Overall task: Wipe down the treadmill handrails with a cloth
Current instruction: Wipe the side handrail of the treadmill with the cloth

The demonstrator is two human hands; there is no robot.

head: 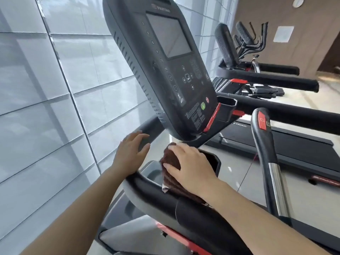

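A dark brown ribbed cloth (172, 170) lies over the black curved front handrail (193, 216) just below the treadmill console (165, 67). My right hand (191, 167) presses flat on top of the cloth, fingers spread over it. My left hand (131, 153) rests on the left black handrail (150, 127), fingers curled loosely around its end. The right handrail (266, 144) with a red button panel rises to the right, untouched.
A glass wall with blinds runs along the left. More treadmills (266, 76) and other machines stand in a row to the right on a pale tiled floor. The console's cup holder (227, 105) sits close above my right hand.
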